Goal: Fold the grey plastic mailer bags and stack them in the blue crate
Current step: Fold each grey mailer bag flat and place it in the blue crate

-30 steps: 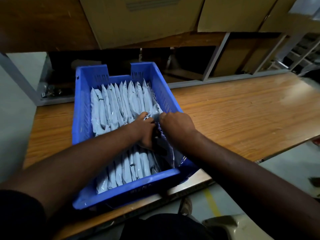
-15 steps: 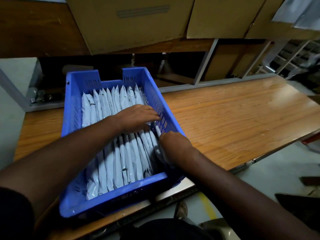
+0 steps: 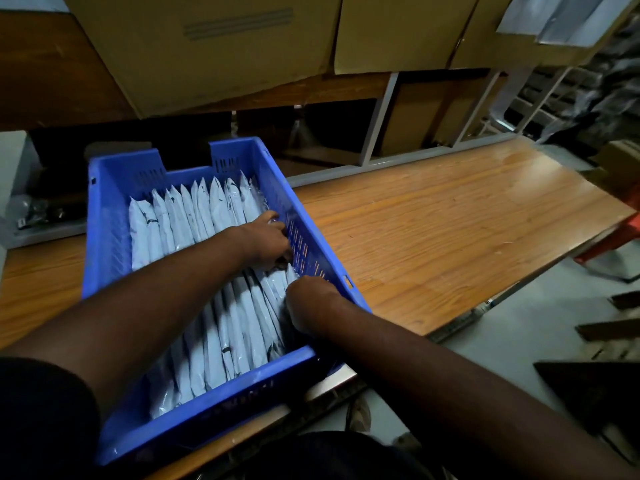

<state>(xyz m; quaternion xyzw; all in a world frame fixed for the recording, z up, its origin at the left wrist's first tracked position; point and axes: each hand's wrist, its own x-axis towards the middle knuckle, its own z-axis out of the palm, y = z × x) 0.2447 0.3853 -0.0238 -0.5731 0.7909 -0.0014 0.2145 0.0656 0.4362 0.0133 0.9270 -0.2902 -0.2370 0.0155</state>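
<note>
A blue crate [image 3: 104,237] sits on the wooden table, filled with several folded grey mailer bags [image 3: 180,216] standing on edge in rows. My left hand [image 3: 265,242] reaches across the bags to the crate's right wall, fingers curled down onto the rightmost bag [image 3: 277,284]. My right hand [image 3: 308,304] is lower down by the same wall, fingers tucked down into the gap beside that bag and hidden from view. Both forearms cross over the near half of the crate.
The wooden table [image 3: 450,230] stretches to the right of the crate. Large cardboard boxes [image 3: 225,46] hang over the back on a shelf. Metal shelf frames [image 3: 381,116] stand behind the table. The floor and a shoe [image 3: 360,414] show below the table's near edge.
My left hand slid from the middle of the bags toward the crate's right wall. My right hand moved down along that wall, deeper into the crate. The view shifted right.
</note>
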